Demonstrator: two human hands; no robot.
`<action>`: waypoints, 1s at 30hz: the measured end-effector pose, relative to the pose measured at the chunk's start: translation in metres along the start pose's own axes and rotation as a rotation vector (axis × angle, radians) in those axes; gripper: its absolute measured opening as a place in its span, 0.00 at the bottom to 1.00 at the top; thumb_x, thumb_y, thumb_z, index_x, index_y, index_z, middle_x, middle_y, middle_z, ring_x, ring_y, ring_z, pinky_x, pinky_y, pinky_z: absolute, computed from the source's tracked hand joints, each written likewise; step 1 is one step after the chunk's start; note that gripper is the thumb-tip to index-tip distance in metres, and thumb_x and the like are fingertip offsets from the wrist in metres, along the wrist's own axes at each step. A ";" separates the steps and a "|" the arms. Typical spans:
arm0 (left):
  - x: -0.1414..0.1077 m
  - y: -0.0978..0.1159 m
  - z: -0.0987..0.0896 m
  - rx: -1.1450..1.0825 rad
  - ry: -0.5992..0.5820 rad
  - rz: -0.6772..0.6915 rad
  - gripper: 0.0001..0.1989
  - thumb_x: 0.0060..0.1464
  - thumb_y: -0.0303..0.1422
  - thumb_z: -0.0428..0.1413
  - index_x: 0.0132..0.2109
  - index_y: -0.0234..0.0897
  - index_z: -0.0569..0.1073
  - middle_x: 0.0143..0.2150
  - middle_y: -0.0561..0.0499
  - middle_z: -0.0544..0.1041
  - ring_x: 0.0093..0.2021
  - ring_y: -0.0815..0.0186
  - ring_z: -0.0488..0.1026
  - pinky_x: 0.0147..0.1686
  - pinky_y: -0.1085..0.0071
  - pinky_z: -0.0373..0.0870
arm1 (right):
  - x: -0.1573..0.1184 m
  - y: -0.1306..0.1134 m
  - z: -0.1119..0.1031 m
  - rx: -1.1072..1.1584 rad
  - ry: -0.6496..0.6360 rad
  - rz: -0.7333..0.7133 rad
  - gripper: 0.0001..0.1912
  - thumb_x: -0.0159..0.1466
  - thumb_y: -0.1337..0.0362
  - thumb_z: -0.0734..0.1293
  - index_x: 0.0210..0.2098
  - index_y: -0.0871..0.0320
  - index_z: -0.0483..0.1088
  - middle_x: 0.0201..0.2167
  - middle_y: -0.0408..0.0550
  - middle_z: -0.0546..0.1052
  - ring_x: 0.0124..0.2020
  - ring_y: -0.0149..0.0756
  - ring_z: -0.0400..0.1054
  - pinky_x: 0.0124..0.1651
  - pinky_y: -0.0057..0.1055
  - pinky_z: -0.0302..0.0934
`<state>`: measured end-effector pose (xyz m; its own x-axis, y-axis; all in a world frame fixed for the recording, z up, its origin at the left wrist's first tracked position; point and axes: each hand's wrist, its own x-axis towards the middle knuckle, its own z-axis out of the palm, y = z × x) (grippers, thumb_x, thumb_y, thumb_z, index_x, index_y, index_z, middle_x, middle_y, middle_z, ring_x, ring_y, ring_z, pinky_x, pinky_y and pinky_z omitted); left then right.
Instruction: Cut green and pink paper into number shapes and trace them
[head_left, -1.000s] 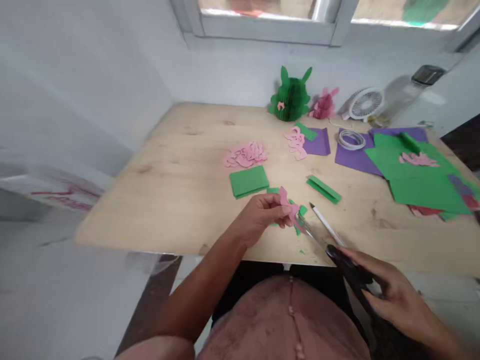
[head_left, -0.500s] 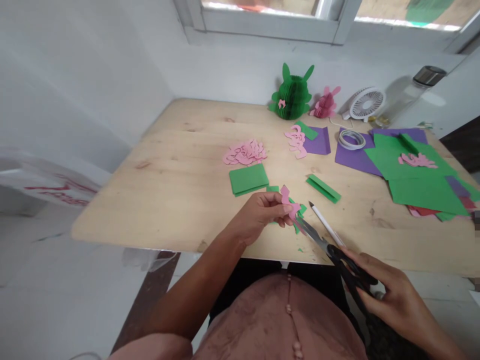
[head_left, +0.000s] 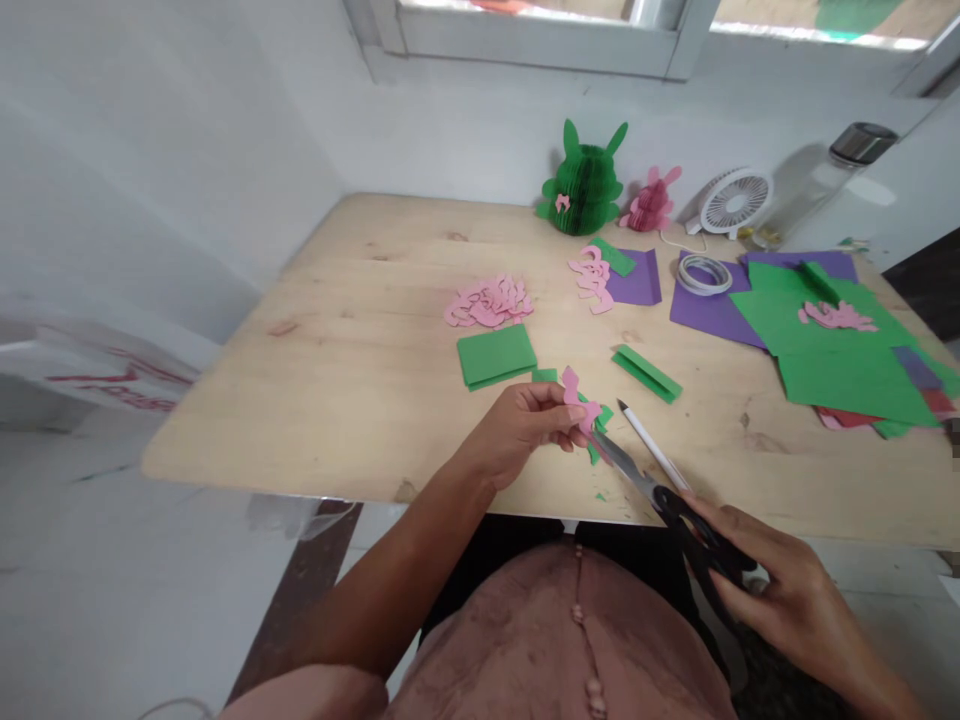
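Near the table's front edge, my left hand [head_left: 517, 430] pinches a small pink paper piece [head_left: 572, 387]. My right hand [head_left: 780, 570] is wrapped round the black handles of the scissors [head_left: 637, 478], whose blade tips touch the pink paper's lower edge. Green paper scraps [head_left: 604, 416] lie under and beside the pink piece. A white pencil [head_left: 652, 444] with a dark tip lies just beyond the scissors. Behind my left hand are a folded green paper [head_left: 497, 357] and a pile of pink cutouts [head_left: 491, 302].
A green paper figure [head_left: 583, 190], a pink one [head_left: 651, 203], a white fan [head_left: 736, 200] and a bottle [head_left: 825, 185] stand along the wall. Tape rolls [head_left: 703, 275], a folded green strip [head_left: 646, 374] and green sheets [head_left: 840, 375] lie on the table [head_left: 300, 400].
The scissor blades look closer together than before. Both hands have stayed almost in place, and the view has shifted very slightly.
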<state>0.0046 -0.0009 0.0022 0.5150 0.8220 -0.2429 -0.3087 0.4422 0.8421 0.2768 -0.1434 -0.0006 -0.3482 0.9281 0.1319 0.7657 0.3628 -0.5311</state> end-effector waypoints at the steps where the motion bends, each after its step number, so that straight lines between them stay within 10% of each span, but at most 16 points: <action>1: 0.000 0.000 0.000 0.000 0.003 -0.001 0.10 0.45 0.35 0.65 0.29 0.32 0.75 0.24 0.51 0.77 0.25 0.71 0.72 0.28 0.75 0.66 | 0.000 0.000 0.000 0.000 -0.002 0.000 0.34 0.59 0.71 0.67 0.63 0.48 0.60 0.53 0.46 0.76 0.51 0.39 0.73 0.49 0.27 0.69; 30: 0.000 -0.002 0.003 -0.124 0.014 -0.059 0.12 0.42 0.35 0.67 0.28 0.32 0.74 0.26 0.52 0.76 0.25 0.71 0.73 0.28 0.74 0.66 | 0.004 0.000 -0.002 0.065 0.004 0.033 0.33 0.59 0.71 0.67 0.62 0.45 0.62 0.51 0.43 0.77 0.49 0.40 0.74 0.46 0.25 0.70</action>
<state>0.0072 -0.0028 0.0017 0.5243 0.7980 -0.2971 -0.3749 0.5297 0.7608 0.2760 -0.1397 0.0016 -0.3212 0.9398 0.1166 0.7400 0.3259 -0.5885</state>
